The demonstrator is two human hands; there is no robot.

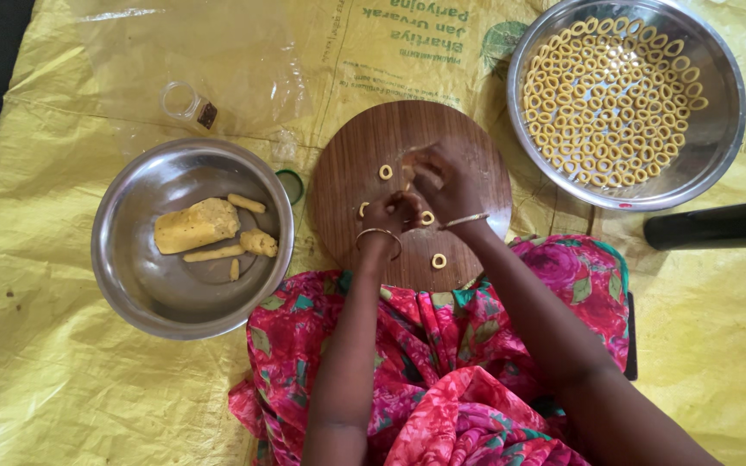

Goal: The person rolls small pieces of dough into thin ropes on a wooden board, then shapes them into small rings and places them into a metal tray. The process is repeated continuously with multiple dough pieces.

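Note:
Both my hands work close together over a round wooden board. My left hand has its fingers curled shut around a small bit of yellow dough. My right hand pinches a strip of the same dough against the board. Three finished dough rings lie on the board: one above my hands, one between my wrists, one near the board's front edge.
A steel bowl at the left holds a yellow dough lump and small rolled pieces. A steel basin at the upper right holds several rings. A small glass jar, a green lid and a black cylinder lie on the yellow sheet.

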